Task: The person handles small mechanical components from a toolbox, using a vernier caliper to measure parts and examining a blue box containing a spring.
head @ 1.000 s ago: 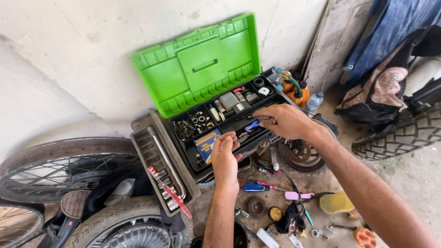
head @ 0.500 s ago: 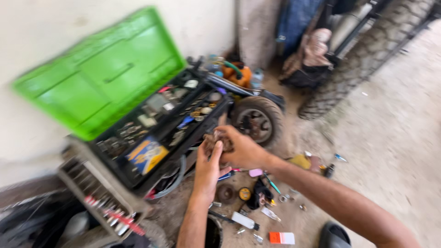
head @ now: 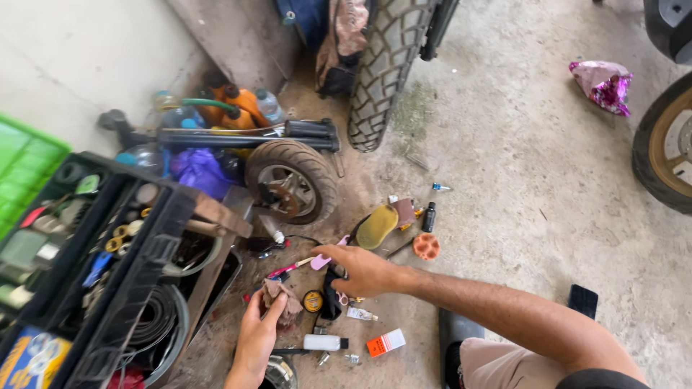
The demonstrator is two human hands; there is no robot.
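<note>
My left hand point(head: 257, 333) is low in the view and grips a small brown rag point(head: 282, 299) above the dirty floor. My right hand point(head: 360, 268) reaches in from the right, palm down with fingers spread, hovering over the scatter of small items: a pink-handled tool point(head: 319, 261), a round yellow-and-black tin point(head: 313, 300) and a black piece point(head: 331, 295). It holds nothing that I can see. A small white bottle point(head: 321, 343) and an orange and white box point(head: 386, 343) lie just below the hands.
An open black toolbox point(head: 108, 274) with a green lid point(head: 25, 166) fills the left. A small wheel point(head: 292, 180) lies ahead, with orange bottles point(head: 231, 104) behind it. A large knobby tyre point(head: 386, 68) stands at the top, another wheel point(head: 667, 148) at the right edge. A yellow pad point(head: 377, 226) and orange disc point(head: 426, 246) lie nearby.
The view has swung right, away from the toolbox toward the floor. Both hands left the box; the right one now hovers over the small items, and the left holds the rag.
</note>
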